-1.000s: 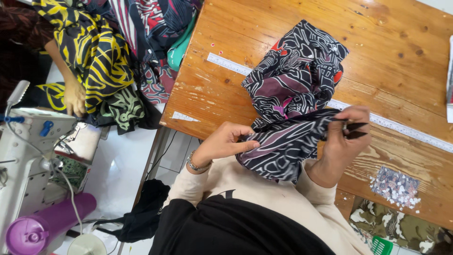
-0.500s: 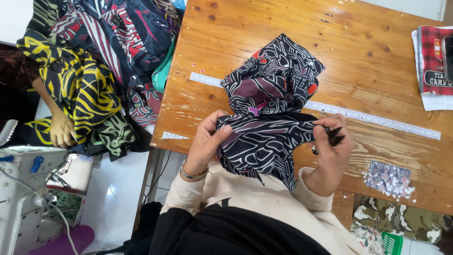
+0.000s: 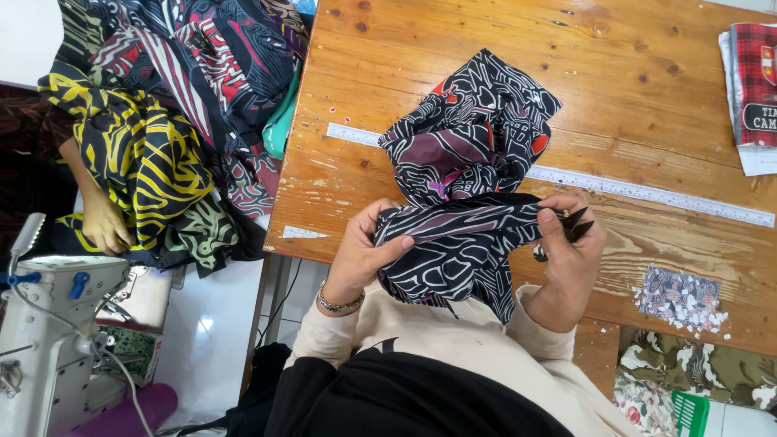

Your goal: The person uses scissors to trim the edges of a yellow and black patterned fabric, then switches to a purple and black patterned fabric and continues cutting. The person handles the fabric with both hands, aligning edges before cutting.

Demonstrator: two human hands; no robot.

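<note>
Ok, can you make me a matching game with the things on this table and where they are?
Things:
1. patterned cloth
2. ruler
3. scrap pile
4. snips

Places:
A. in the right hand
B. lying flat across the table
C. near the table's right front edge
D. gripped by both hands, left hand too

Pairs: 1-D, 2-B, 3-C, 4-A

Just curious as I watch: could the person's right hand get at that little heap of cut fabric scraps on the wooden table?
Probably yes. The heap of fabric scraps lies on bare table just beside the right hand, nothing between them. But that hand is gripping the black patterned cloth and small dark snips.
</note>
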